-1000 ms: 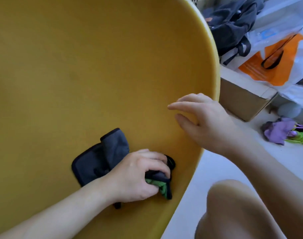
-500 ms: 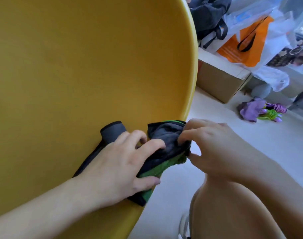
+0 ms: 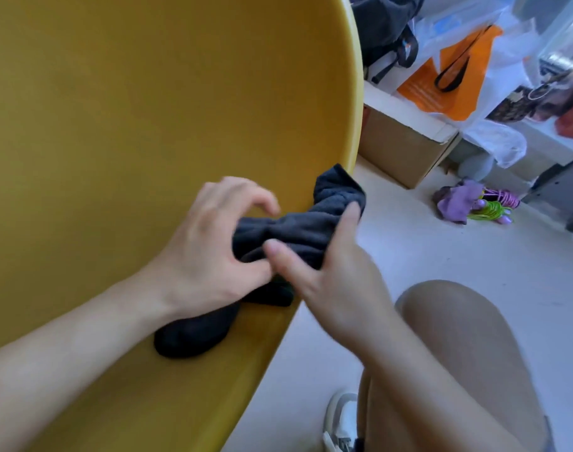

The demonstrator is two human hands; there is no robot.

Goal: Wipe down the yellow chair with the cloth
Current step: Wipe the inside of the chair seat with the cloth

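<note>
Your left hand (image 3: 210, 252) curls round the cloth (image 3: 298, 231) and your right hand (image 3: 338, 275) pinches its far end, bunched between your fingers at the yellow chair (image 3: 148, 109) rim. Looks like a grip change, not a stroke. The wiping isn't done, I'd say, though I can't tell how much is left.

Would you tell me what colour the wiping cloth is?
Dark grey fabric cloth, clearest in the head view.
</note>
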